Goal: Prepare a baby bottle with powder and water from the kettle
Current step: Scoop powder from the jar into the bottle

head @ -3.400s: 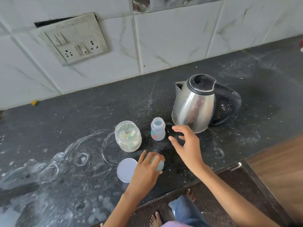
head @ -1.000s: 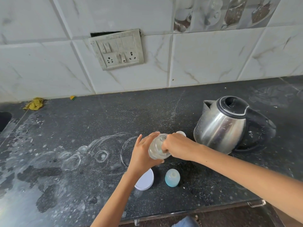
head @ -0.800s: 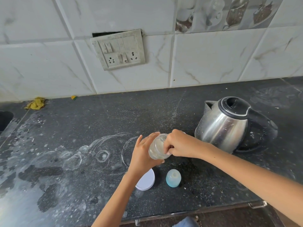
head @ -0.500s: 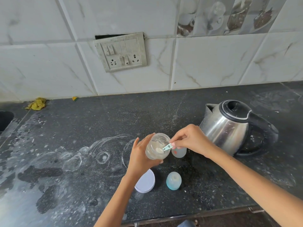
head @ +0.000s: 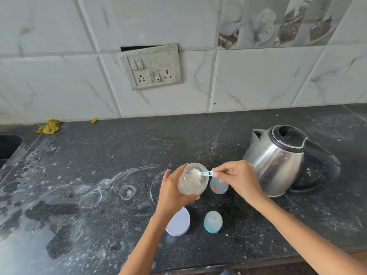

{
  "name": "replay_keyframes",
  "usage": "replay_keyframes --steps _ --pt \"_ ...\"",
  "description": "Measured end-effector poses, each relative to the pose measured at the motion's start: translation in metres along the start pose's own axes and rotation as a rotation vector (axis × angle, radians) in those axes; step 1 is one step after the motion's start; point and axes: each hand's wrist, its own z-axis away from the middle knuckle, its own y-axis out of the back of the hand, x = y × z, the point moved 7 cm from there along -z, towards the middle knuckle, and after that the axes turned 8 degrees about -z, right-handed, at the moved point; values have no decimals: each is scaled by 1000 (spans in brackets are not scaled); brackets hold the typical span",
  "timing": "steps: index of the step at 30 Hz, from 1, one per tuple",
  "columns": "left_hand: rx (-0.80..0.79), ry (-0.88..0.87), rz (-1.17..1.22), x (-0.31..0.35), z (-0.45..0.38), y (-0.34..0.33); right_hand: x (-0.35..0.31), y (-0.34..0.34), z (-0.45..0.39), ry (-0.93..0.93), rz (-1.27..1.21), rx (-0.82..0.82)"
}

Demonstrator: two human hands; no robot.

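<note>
right hand (head: 239, 179) has lifted spoon (head: 206, 173), pinched, loaded from jar (head: 193, 179), which left hand (head: 173, 192) grips; bottle (head: 219, 185) next.

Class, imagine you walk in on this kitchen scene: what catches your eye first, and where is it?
At the centre, the left hand grips a tilted powder jar while the right hand pinches a small blue scoop at its mouth. A shiny steel kettle stands to the right on the dusty black counter.
</note>
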Motion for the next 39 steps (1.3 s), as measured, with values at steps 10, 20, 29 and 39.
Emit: replay_keyframes --steps 10,20,29,39 --pt "-60 119 34 -7 -4 8 12 -9 2 -360 -410 56" --pt "242 38 64 30 14 25 4 20 19 -372 -624 174" --pt "31 50 208 77 21 -50 19 71 47 -385 -630 406" --pt "-69 246 209 65 -9 -78 33 73 50 -429 -549 432"
